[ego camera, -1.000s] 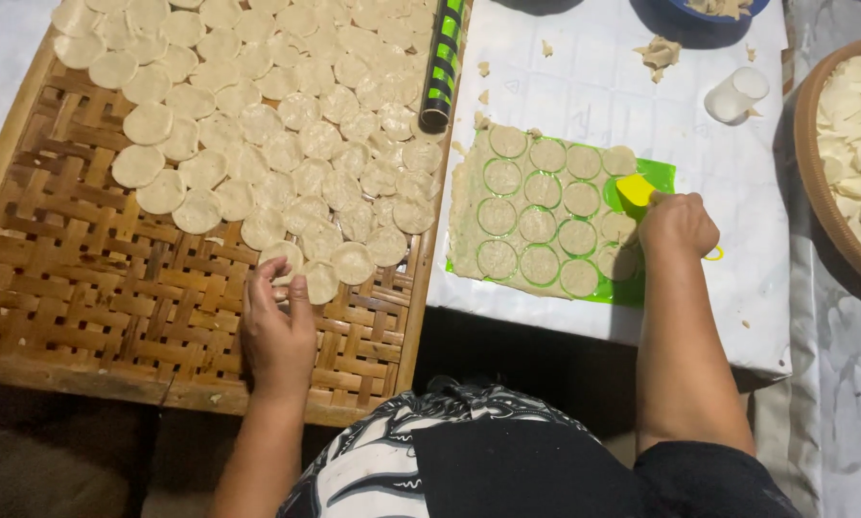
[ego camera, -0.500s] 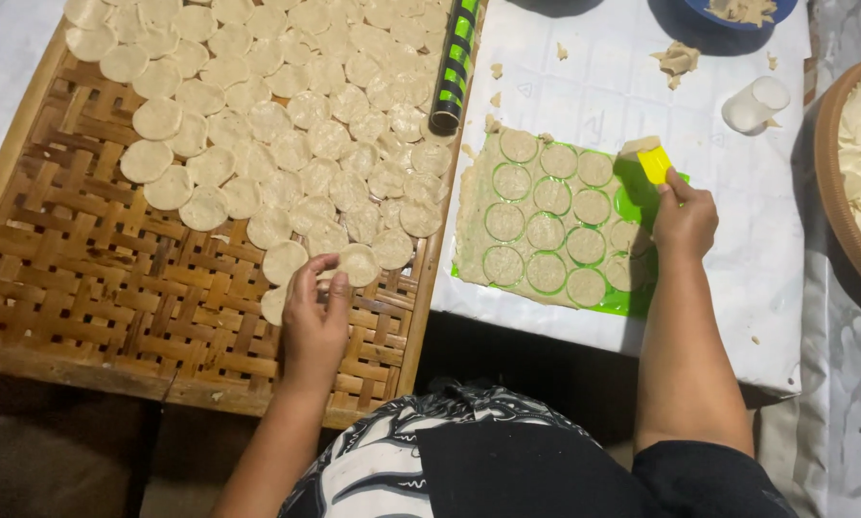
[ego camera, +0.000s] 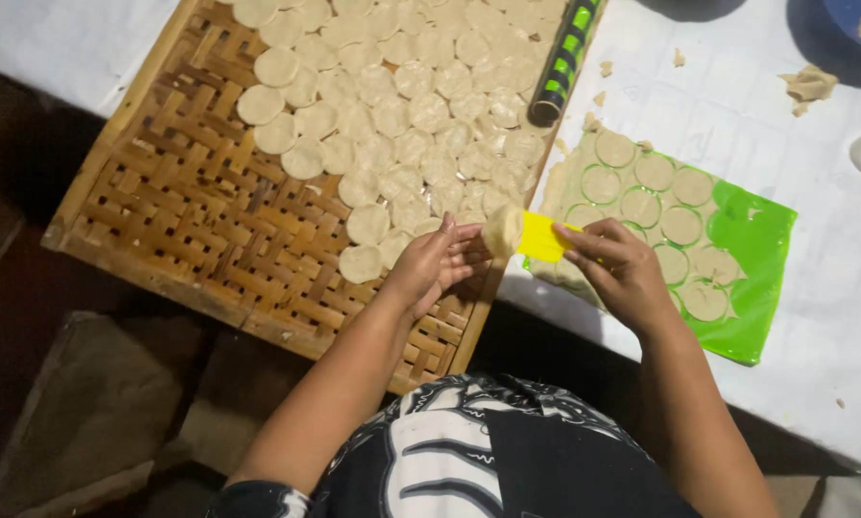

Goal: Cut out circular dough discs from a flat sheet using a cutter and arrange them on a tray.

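Dough round point(ego camera: 503, 230), apparently pinched by left hand point(ego camera: 437, 261), now meets right hand's point(ego camera: 622, 269) yellow scraper point(ego camera: 543, 237).

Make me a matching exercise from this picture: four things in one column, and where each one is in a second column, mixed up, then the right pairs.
Things
1. yellow scraper
2. green sheet
3. rolling pin
4. dough disc

Places
A. lying along the right edge of the woven tray
B. flat on the white table cover, under cut dough
C. between the left hand and the scraper's tip
D. held in the right hand

Pairs: 1-D, 2-B, 3-A, 4-C
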